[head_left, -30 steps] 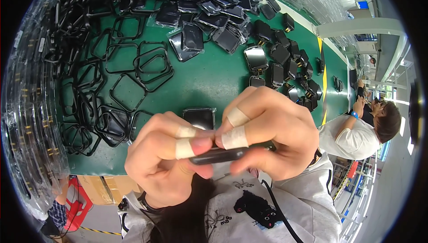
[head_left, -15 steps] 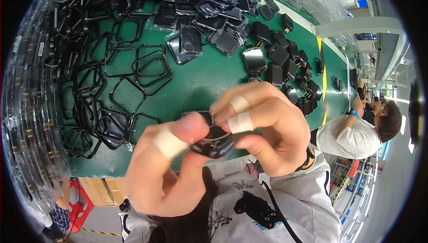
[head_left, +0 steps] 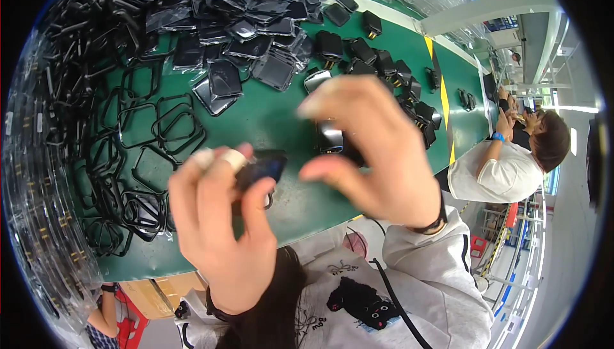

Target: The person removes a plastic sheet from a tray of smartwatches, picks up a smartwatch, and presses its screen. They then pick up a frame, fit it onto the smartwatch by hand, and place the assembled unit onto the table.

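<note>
left hand (head_left: 224,230), fingers clamped on some blurry black part (head_left: 267,166); right hand (head_left: 390,160), fingers wide apart; black frames (head_left: 158,133) over left

The desk (head_left: 272,118) is smooth and green, with a soft sheen. Above it, the held dark piece (head_left: 265,168) looks like glossy plastic. Toward the desk's left lie black plastic frames (head_left: 118,26), smooth with dull highlights; at its far side, panels (head_left: 224,79), some in shiny, creased clear film; toward its right, black plastic blocks (head_left: 329,45) with gold-coloured metal contacts (head_left: 329,65). Below its near edge, matt brown cardboard (head_left: 146,298).
</note>
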{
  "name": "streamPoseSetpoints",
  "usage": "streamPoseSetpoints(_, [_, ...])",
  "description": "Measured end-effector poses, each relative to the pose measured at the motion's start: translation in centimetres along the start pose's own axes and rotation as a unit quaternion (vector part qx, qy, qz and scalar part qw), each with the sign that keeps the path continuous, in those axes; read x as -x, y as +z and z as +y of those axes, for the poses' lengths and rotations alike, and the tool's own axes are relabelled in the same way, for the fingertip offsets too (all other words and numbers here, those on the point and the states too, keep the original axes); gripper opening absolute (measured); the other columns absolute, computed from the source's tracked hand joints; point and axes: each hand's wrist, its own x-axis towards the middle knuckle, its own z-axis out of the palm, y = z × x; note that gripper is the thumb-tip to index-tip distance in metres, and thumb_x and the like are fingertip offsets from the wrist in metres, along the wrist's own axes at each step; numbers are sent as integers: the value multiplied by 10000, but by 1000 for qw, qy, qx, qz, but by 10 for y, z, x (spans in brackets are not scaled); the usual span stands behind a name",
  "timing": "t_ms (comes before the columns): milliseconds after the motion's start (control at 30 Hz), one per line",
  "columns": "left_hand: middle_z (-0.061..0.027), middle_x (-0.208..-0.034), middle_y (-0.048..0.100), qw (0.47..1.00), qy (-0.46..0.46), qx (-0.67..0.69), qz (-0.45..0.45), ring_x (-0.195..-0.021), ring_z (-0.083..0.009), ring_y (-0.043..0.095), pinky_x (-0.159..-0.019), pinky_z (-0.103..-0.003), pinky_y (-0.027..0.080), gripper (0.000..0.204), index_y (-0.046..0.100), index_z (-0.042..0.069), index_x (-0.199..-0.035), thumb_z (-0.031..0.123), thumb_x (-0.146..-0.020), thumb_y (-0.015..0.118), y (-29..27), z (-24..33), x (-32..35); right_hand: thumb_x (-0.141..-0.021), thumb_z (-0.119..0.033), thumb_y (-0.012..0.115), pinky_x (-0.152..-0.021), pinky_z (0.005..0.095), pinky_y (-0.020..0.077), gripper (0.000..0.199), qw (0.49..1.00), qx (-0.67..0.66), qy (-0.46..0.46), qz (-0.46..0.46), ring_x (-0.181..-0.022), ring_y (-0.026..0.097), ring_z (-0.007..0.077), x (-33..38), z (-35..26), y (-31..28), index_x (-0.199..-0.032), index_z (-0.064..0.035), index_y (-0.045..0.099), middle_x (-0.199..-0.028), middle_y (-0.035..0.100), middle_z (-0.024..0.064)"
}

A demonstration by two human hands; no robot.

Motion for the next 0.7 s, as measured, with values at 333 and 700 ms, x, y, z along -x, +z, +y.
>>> streamPoseSetpoints(333, [-167,-1131,540,983,38,-170,-52,-844,-243,605,-686,-327,532,366,554,-17,-1150,139,-842,678,-10,-12,-7,-689,-99,761,-812,380,486,414,985,87,68,-129,-961,579,328,9,6,-5,-1064,-16,606,-1130,545,157])
streamPoseSetpoints(700, [-204,-1155,566,801,-280,519,-108,-967,-300,638,-784,-340,558,519,355,-60,-1289,160,-904,623,-52,-20,-3,-691,-52,737,-808,352,477,283,969,-100,-163,-158,-955,559,297,-79,3,11,-948,-14,624,-1084,533,128])
